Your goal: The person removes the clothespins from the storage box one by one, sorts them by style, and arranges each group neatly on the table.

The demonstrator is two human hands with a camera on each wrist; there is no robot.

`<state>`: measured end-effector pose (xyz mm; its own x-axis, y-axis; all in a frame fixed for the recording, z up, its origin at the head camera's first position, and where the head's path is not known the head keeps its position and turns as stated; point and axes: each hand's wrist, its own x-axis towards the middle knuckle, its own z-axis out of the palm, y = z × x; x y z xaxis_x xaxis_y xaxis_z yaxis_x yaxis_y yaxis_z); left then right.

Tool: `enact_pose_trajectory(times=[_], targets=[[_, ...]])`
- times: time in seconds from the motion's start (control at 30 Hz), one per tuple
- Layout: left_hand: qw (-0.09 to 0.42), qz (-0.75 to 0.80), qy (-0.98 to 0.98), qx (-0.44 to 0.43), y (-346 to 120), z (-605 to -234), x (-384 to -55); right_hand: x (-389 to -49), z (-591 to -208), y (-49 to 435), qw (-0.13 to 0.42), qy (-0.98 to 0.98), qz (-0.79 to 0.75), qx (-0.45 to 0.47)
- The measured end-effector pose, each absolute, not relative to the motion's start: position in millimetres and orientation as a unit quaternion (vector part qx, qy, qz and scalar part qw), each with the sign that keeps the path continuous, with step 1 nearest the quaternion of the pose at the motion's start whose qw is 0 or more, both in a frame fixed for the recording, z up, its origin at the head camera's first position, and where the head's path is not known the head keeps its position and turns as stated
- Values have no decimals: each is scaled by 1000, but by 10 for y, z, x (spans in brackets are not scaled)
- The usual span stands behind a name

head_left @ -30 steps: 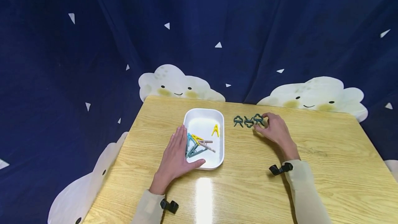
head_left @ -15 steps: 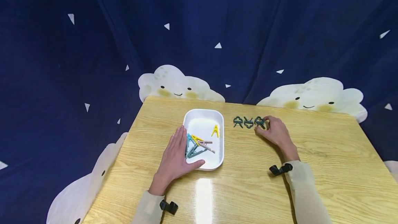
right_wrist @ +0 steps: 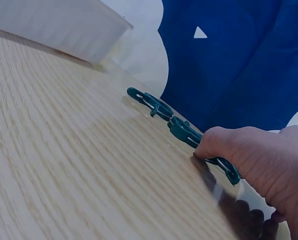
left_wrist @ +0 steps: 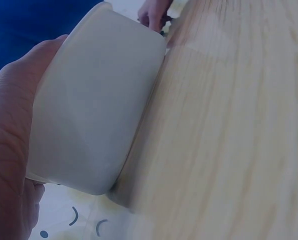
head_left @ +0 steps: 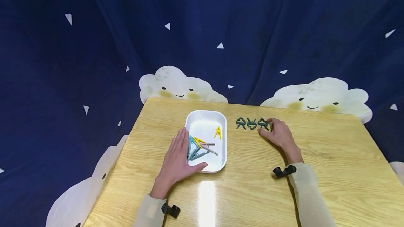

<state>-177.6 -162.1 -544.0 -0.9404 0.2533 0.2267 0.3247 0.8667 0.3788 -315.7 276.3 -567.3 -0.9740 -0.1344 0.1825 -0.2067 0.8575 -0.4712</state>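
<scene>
Three dark green plant clips lie in a row on the table at the back right of the head view: a left clip (head_left: 241, 123), a middle one (head_left: 251, 124) turned the other way round, and a right clip (head_left: 263, 123). My right hand (head_left: 280, 136) pinches the right clip between thumb and fingers; its thumb overlaps the row in the right wrist view. With straight fingers, my left hand (head_left: 175, 158) rests along the left side of a white tray (head_left: 223, 157), its thumb over the near rim. Inside the tray lie yellow, blue, pinkish and grey-green clothespins, partly hidden by that hand.
One yellow clothespin (head_left: 218, 132) lies apart from the others in the tray. The wooden table (head_left: 252, 192) ends at the back against a dark blue curtain (head_left: 202, 27) with white triangles and clouds.
My right hand has shifted the right clip slightly toward me, so it lies more level with the other clips. The left hand stays at the tray.
</scene>
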Motion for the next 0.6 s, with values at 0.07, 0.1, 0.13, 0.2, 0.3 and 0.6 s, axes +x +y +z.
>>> enact_pose_trajectory(times=[0.07,0.1,0.13,0.2,0.3,0.6], targets=[[87,-211,-962,-150,-1622,-5440,-1775,-3158,-5666,2764,72,-961,252,89],[88,-212,-962,-150,-1621,-5437,-1776,-3157,-5661,2765,74,-961,252,89],[89,-212,-962,-151,-1620,-5436,-1777,-3156,-5657,2766,76,-961,252,90],[90,-212,-962,-150,-1617,-5434,-1780,-3158,-5652,2770,80,-960,252,92],[87,-213,-962,-148,-1613,-5425,-1776,-3164,-5658,2774,80,-960,250,93],[78,-211,-964,-143,-1613,-5433,-1778,-3158,-5675,2761,75,-963,245,86]])
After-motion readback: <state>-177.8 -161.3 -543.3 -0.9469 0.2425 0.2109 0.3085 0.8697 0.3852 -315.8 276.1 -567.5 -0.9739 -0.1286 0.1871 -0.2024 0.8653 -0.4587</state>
